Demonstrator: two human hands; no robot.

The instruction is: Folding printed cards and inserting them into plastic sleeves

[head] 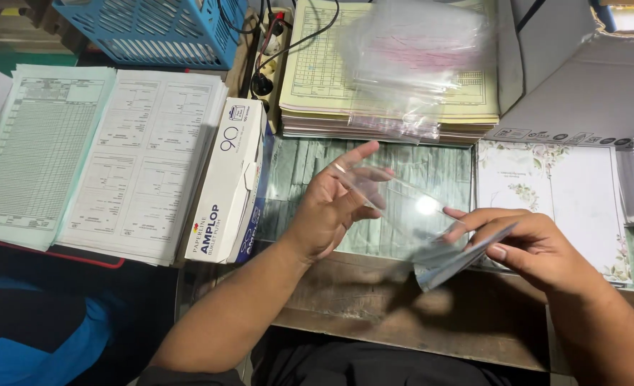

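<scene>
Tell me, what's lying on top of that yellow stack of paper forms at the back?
A heap of clear plastic sleeves lies on the yellow stack, blurring the sheet beneath it. Lower sheets show only their edges.

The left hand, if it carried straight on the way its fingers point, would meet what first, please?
Probably the clear plastic sleeve its fingertips already touch; beyond that, the left hand points toward the yellow form stack, though depth is unclear.

Envelope box [225, 187] as landmark, printed forms [95, 157] to its left, basket [161, 30] behind, paper stack [388, 107] behind-right, floral cards [553, 196] far right
</scene>
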